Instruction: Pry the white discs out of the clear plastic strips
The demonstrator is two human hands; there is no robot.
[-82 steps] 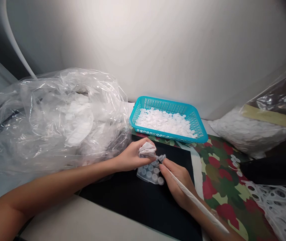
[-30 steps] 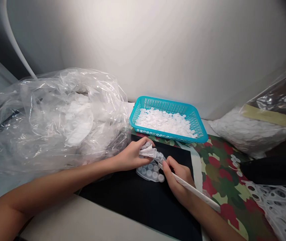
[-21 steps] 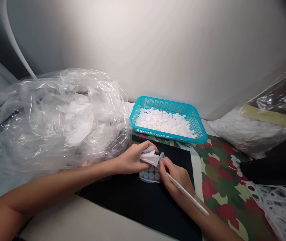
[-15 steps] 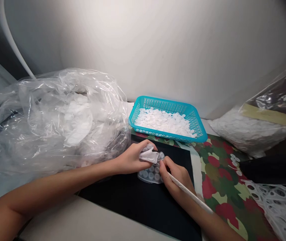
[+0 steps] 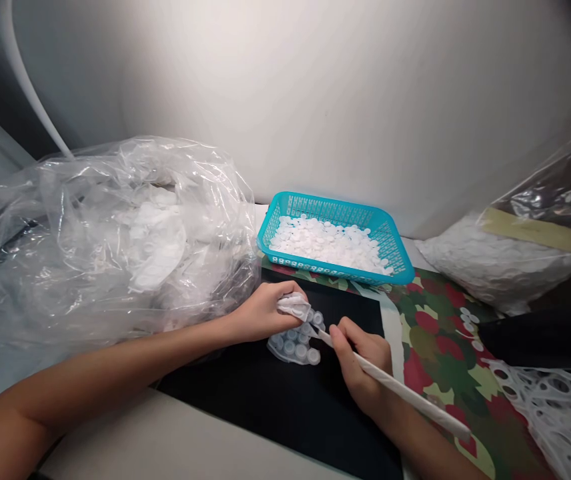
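My left hand [image 5: 271,311] pinches a folded white sheet [image 5: 295,307] at one end of a pad of translucent round caps [image 5: 298,345]. That pad lies over the black mat [image 5: 265,393]. My right hand [image 5: 363,357] is closed round a long white-wrapped tool [image 5: 410,395]. The narrow dark tip of the tool meets the pad close to the sheet's edge. Part of the pad is hidden behind my left fingers.
A blue basket [image 5: 400,267] of small white discs stands behind the mat. Large clear bags [image 5: 90,267] lie at the left. A bag of white pieces [image 5: 485,267] and white ring-holed scrap [image 5: 560,407] are at the right.
My right hand has moved slightly right and down, and the tool's tip now shows. The sheet is folded lower in my left hand, and the cap pad has shifted a little to the left.
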